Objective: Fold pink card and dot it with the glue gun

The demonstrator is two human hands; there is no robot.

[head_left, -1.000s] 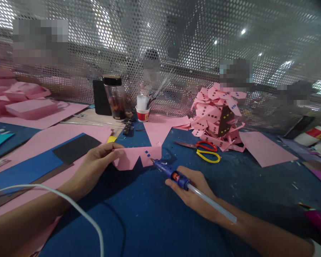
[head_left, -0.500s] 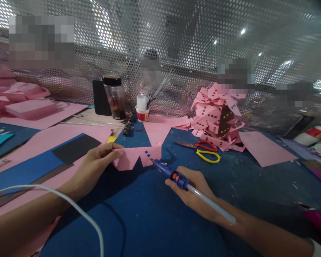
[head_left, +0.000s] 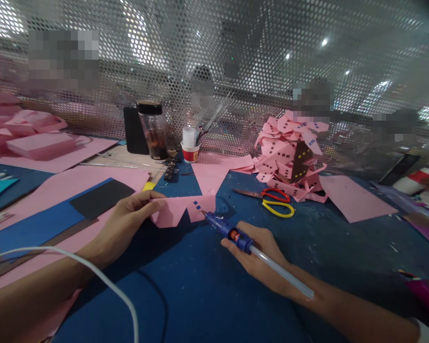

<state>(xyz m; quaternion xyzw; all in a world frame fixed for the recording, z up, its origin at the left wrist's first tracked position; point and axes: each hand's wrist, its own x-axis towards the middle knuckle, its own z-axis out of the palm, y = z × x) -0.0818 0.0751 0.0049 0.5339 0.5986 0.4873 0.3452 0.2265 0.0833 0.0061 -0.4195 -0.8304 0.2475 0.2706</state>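
Between thumb and fingers, my left hand [head_left: 136,214] pinches the left end of a pink paper piece [head_left: 173,209] with a V-shaped notch in its lower edge. Small blue squares [head_left: 196,205] sit on the paper right of the notch. My right hand [head_left: 260,252] is wrapped round a blue glue gun [head_left: 223,227]. Its nozzle is at the paper's right part, close to the squares; whether it touches I cannot tell. A long clear glue stick [head_left: 284,274] juts from the gun's back end over my wrist.
Red-and-yellow-handled scissors [head_left: 277,202] lie beyond my right hand. Behind them rises a heap of dotted pink paper pieces [head_left: 282,152]. A lidded jar [head_left: 153,131] and a paper cup [head_left: 190,151] stand near the perforated metal panel [head_left: 243,62]. A white cable [head_left: 103,278] crosses my left forearm.
My hands, the paper and the glue gun hold almost still. At the far right edge, a person's hand has come in at the red-and-white cup.
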